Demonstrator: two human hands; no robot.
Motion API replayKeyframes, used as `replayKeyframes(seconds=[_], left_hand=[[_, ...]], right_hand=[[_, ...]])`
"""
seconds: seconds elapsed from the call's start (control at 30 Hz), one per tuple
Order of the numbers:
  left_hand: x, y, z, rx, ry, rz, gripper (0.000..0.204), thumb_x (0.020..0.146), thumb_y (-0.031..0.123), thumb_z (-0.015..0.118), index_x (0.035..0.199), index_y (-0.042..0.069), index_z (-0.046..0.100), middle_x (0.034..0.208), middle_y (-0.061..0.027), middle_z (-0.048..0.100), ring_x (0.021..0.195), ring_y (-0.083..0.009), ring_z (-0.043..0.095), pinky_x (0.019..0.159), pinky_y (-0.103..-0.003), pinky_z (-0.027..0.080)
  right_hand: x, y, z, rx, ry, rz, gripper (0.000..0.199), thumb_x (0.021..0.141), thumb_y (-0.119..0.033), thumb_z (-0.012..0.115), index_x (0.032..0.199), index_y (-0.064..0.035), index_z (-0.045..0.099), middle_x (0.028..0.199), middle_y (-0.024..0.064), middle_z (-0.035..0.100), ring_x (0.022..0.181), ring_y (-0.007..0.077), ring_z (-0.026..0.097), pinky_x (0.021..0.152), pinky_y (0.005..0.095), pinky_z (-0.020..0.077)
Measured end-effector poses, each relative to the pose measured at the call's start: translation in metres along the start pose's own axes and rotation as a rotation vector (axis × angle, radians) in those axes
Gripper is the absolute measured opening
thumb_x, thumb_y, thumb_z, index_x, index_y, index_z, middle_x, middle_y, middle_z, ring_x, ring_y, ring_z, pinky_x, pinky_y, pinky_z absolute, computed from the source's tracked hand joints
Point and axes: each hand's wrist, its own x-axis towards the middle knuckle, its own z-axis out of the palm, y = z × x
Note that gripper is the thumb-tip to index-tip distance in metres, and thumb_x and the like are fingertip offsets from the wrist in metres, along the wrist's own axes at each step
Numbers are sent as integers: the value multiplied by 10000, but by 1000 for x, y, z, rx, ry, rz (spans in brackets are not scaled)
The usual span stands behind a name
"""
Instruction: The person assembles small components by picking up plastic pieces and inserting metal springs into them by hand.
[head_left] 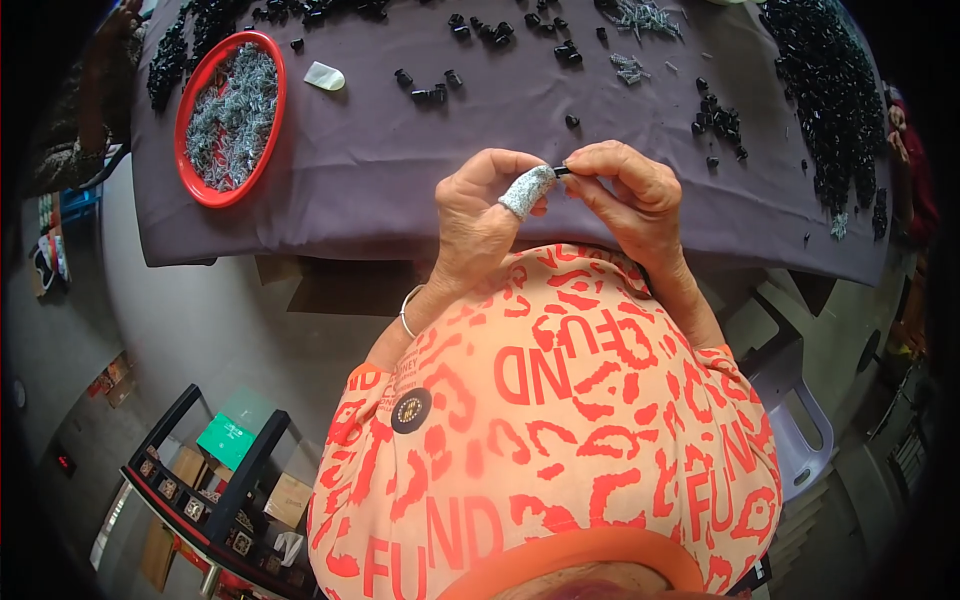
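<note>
Though small, 1 black piece (563, 171) between 2 hands (474, 215) (637, 195)

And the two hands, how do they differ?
Covering: the left hand has a pale speckled cover on one digit; the right hand shows none.
Wrist: the left hand has a pale bangle behind it; none shows behind the right hand.
Grip: the right hand pinches a small black piece; whether the left hand grips it too is unclear.
Shared: both have bent fingers, tips close together at the piece.
</note>
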Motion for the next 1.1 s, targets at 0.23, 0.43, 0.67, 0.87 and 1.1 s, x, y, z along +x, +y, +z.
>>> replayKeyframes(seconds=[0.23, 0.43, 0.67, 0.87, 1.1], left_hand=[[3, -3, -9, -43, -52, -32, 99, 843, 22, 646, 924, -34, 634, 802, -50, 655, 703, -84, 599, 637, -213, 506], [25, -23, -12, 108, -106, 261, 128, 777, -4, 685, 904, 8, 682, 826, -50, 631, 763, -102, 584, 658, -236, 480], [44, -31, -20, 611, -99, 383, 171, 780, 27, 670, 949, 36, 691, 804, -73, 628, 730, -163, 622, 643, -269, 492], [42, -14, -25, 156, -218, -190, 261, 894, 70, 517, 1124, -15, 604, 921, -89, 661, 775, -118, 636, 657, -247, 530], [55, -2, -20, 336, -292, -326, 251, 837, 108, 538, 1040, -14, 619, 853, -65, 661, 682, -109, 634, 574, -243, 515]], right_hand=[[2, 3, 6, -99, -12, -96, 191, 755, 135, 640, 905, 19, 615, 860, 87, 635, 771, 138, 609, 665, 247, 492], [6, 10, 3, -165, 9, -14, 188, 745, 111, 640, 895, 4, 602, 839, 73, 618, 727, 127, 588, 632, 246, 470], [18, 32, 12, -556, -57, -168, 186, 736, 60, 633, 900, -7, 577, 823, 112, 586, 727, 259, 590, 659, 334, 487], [21, 33, 13, -767, -164, -167, 242, 727, 21, 625, 949, -26, 540, 825, 138, 571, 795, 317, 586, 708, 385, 486], [23, 23, 15, -729, -191, -101, 349, 727, 17, 612, 1056, -48, 515, 824, 141, 582, 786, 329, 589, 709, 407, 477]])
